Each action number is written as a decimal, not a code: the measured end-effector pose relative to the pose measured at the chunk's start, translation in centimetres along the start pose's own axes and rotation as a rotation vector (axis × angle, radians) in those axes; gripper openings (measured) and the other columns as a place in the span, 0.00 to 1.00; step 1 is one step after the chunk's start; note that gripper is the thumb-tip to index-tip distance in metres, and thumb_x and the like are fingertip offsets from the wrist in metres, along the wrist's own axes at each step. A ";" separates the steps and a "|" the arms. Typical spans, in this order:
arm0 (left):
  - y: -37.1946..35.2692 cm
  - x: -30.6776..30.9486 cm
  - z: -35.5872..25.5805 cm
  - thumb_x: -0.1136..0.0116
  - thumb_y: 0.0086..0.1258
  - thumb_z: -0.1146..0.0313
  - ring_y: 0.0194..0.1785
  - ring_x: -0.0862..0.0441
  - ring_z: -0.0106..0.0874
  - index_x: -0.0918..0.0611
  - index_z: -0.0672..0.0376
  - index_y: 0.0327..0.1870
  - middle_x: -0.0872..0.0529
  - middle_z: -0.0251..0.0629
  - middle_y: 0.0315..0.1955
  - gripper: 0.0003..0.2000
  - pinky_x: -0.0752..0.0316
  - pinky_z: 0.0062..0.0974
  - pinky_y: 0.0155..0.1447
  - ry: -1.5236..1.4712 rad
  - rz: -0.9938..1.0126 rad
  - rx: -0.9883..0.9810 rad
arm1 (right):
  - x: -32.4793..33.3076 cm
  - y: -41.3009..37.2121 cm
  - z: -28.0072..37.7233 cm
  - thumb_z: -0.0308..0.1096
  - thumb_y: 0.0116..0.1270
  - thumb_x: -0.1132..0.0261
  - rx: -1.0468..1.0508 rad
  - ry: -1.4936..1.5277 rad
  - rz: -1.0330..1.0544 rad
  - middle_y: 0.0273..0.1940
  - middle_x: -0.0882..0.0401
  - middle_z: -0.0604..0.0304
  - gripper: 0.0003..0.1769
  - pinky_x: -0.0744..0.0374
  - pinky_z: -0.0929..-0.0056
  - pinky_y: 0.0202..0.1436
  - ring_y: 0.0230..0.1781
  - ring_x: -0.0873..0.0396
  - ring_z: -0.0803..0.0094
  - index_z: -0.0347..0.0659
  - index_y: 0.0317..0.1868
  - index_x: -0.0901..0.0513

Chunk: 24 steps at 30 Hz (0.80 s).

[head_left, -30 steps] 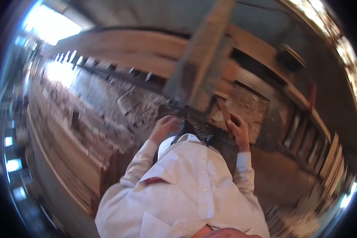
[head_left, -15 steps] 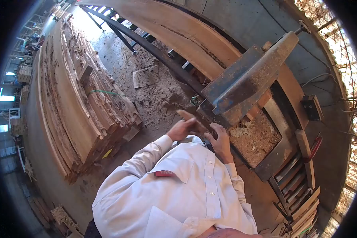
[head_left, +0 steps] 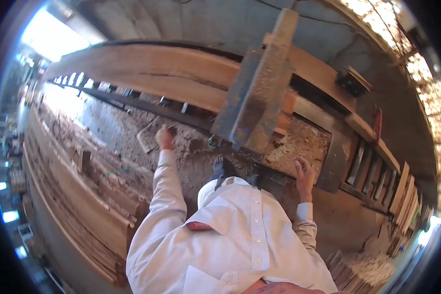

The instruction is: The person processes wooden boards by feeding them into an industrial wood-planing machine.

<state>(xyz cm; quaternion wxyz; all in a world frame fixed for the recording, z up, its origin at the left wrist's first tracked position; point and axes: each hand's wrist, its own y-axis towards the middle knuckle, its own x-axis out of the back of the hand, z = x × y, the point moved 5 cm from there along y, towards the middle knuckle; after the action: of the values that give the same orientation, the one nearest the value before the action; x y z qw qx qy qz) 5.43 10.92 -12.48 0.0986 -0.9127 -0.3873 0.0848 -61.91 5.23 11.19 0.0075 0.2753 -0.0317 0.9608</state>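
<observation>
My left hand (head_left: 164, 138) is stretched out in front of me on the left, over the dust-covered floor (head_left: 193, 152). Its fingers are curled closed, with a small dark patch beside them that I cannot make out. On the right, my right hand (head_left: 305, 175) hangs open with loosely bent fingers, close to the sawdust-covered bed (head_left: 299, 147) of a machine. The machine's worn blue-grey head (head_left: 259, 93) stands above that bed. A long wooden plank (head_left: 157, 73) lies along the machine's far side.
Thick rough-edged boards (head_left: 78, 196) are stacked at left. A roller frame (head_left: 370, 164) extends from the bed at right, with a red-handled tool (head_left: 378, 126) on its wooden rail. Wood strips (head_left: 406, 201) lean past it. A dark rail (head_left: 181, 117) runs beside the plank.
My hands were close together in front of my body, with a wood piece at the left one. They have since parted to left and right, and the view has turned.
</observation>
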 end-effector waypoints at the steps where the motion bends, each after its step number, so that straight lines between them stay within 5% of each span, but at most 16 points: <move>1: 1.1 0.3 -1.7 0.44 0.82 0.58 0.35 0.11 0.42 0.23 0.66 0.57 0.12 0.47 0.39 0.18 0.12 0.43 0.42 -0.088 0.040 -0.110 | 1.8 0.6 -0.6 0.37 0.77 0.34 0.000 -0.047 -0.067 0.50 0.10 0.52 0.15 0.19 0.67 0.59 0.53 0.13 0.66 0.36 0.55 0.13; 3: -0.1 -1.7 -8.0 0.45 0.83 0.57 0.34 0.11 0.43 0.24 0.69 0.58 0.11 0.51 0.40 0.20 0.12 0.38 0.40 -0.333 -0.024 0.005 | 5.3 0.8 -2.0 0.40 0.78 0.34 -0.030 -0.137 -0.211 0.51 0.11 0.52 0.16 0.20 0.68 0.61 0.54 0.14 0.66 0.36 0.55 0.13; 4: -1.9 -3.6 -12.0 0.44 0.83 0.56 0.35 0.10 0.44 0.25 0.71 0.59 0.11 0.53 0.42 0.22 0.11 0.35 0.40 -0.193 -0.142 0.037 | 6.8 0.8 -2.8 0.40 0.77 0.34 -0.050 -0.148 -0.297 0.52 0.11 0.52 0.17 0.20 0.66 0.61 0.55 0.14 0.63 0.36 0.55 0.13; 9: 1.6 -9.4 -15.2 0.39 0.80 0.54 0.38 0.08 0.45 0.28 0.70 0.66 0.11 0.56 0.44 0.27 0.09 0.35 0.41 0.002 0.182 0.060 | 13.1 2.3 -8.6 0.45 0.77 0.34 -0.109 -0.339 -0.558 0.60 0.15 0.50 0.20 0.25 0.57 0.70 0.65 0.21 0.53 0.37 0.56 0.13; 12: 7.1 -9.2 -15.0 0.29 0.73 0.59 0.48 0.10 0.46 0.29 0.67 0.70 0.12 0.53 0.49 0.31 0.09 0.42 0.48 0.818 0.449 -0.447 | 14.7 3.1 -13.0 0.50 0.76 0.33 -0.163 -0.520 -0.597 0.69 0.23 0.47 0.25 0.32 0.53 0.76 0.73 0.31 0.50 0.37 0.60 0.16; 13: 10.0 -8.7 -12.8 0.28 0.72 0.61 0.52 0.11 0.46 0.29 0.67 0.70 0.13 0.52 0.52 0.32 0.10 0.44 0.50 0.780 0.458 -0.419 | 14.8 3.2 -13.5 0.52 0.76 0.34 -0.187 -0.528 -0.615 0.71 0.26 0.46 0.27 0.34 0.51 0.78 0.75 0.33 0.49 0.37 0.62 0.17; 16: 9.3 -11.5 -12.6 0.29 0.73 0.58 0.65 0.19 0.45 0.28 0.64 0.70 0.19 0.48 0.62 0.31 0.16 0.51 0.62 0.139 0.337 0.025 | 14.7 3.1 -14.8 0.57 0.75 0.35 -0.227 -0.586 -0.666 0.76 0.34 0.44 0.34 0.40 0.48 0.82 0.79 0.40 0.47 0.37 0.68 0.22; 18: 9.0 -12.1 -12.1 0.31 0.75 0.57 0.65 0.19 0.45 0.27 0.63 0.70 0.21 0.48 0.64 0.30 0.18 0.52 0.64 -0.265 0.214 0.408 | 14.0 3.2 -15.2 0.60 0.75 0.36 -0.202 -0.668 -0.686 0.79 0.38 0.45 0.38 0.45 0.48 0.84 0.81 0.44 0.47 0.38 0.71 0.25; 24: 6.5 -13.3 -14.3 0.40 0.81 0.55 0.65 0.19 0.46 0.24 0.62 0.68 0.17 0.47 0.60 0.23 0.21 0.55 0.67 -0.196 0.171 0.236 | 14.2 3.2 -13.3 0.66 0.76 0.41 -0.281 -0.645 -0.638 0.81 0.41 0.46 0.42 0.53 0.49 0.87 0.85 0.49 0.51 0.39 0.74 0.28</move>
<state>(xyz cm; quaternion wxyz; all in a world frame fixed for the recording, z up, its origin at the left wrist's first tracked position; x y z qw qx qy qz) 4.10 -4.76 0.75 0.1593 -0.9118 -0.3034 0.2262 -81.10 2.87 7.24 0.3292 0.5518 -0.0760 0.7625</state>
